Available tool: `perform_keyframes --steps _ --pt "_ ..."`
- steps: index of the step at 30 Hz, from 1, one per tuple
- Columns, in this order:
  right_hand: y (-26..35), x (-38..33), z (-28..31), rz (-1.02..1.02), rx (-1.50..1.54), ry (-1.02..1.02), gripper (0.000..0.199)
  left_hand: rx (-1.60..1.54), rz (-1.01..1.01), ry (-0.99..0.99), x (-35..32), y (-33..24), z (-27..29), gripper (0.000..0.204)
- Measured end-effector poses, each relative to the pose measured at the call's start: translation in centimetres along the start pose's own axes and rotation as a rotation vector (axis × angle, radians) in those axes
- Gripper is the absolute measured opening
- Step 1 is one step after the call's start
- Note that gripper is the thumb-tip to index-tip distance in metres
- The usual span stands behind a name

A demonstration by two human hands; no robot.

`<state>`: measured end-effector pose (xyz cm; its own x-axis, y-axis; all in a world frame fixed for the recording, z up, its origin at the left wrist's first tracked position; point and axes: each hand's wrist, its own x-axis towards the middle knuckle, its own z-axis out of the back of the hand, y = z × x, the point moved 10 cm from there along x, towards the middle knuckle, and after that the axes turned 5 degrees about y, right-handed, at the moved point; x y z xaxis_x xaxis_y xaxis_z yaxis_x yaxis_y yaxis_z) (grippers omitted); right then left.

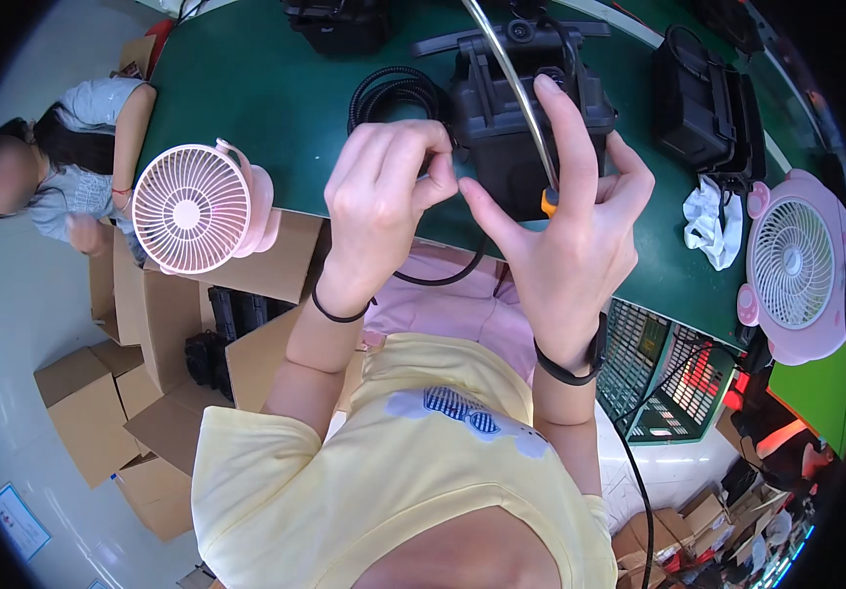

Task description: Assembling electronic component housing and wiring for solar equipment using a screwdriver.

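Note:
My left hand (384, 187) is raised over the front of the green table, thumb and fingers pinched together. Whatever it pinches is hidden or too small to name. Close to its right is my right hand (580, 226), index finger stretched up and thumb pointing toward the left fingertips. A screwdriver (513, 79) with a long metal shaft and an orange-and-black handle is tucked in that hand, its shaft slanting up and left. Behind both hands stands a black plastic box-shaped device (502, 147), partly covered by them. A coiled black cable (394, 93) lies left of it.
A pink fan (190, 208) stands on the left and another pink fan (793, 260) on the right. Black cases (693, 108) and crumpled white material (713, 221) lie on the green table (266, 98). Cardboard boxes (79, 412), a green crate (663, 378) and a seated person (79, 147) surround it.

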<state>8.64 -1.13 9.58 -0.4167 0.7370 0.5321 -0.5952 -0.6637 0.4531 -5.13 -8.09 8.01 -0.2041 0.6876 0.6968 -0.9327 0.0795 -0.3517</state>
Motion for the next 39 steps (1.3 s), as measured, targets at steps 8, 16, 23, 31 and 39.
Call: perform_keyframes --steps 8,16,23,31,39 --pt "0.0 0.0 0.0 0.0 -0.009 0.024 0.088 -0.859 0.567 -0.041 -2.6 4.6 -1.8 0.019" --pt "0.4 -0.3 -0.3 -0.005 -0.006 0.048 0.088 -1.04 0.753 0.041 -3.5 6.2 -4.8 0.012" --pt "0.8 -0.4 -0.6 -0.013 -0.054 0.034 0.086 -1.036 0.678 0.13 -3.1 5.9 -5.4 0.007" --pt "0.4 -0.1 -0.2 -0.017 -0.055 0.013 0.085 -1.335 0.959 0.207 -5.3 5.1 -9.5 0.01" --pt "-0.4 0.0 0.1 -0.019 -0.032 -0.015 0.085 -1.353 0.931 0.267 -5.0 4.1 -9.5 0.022"
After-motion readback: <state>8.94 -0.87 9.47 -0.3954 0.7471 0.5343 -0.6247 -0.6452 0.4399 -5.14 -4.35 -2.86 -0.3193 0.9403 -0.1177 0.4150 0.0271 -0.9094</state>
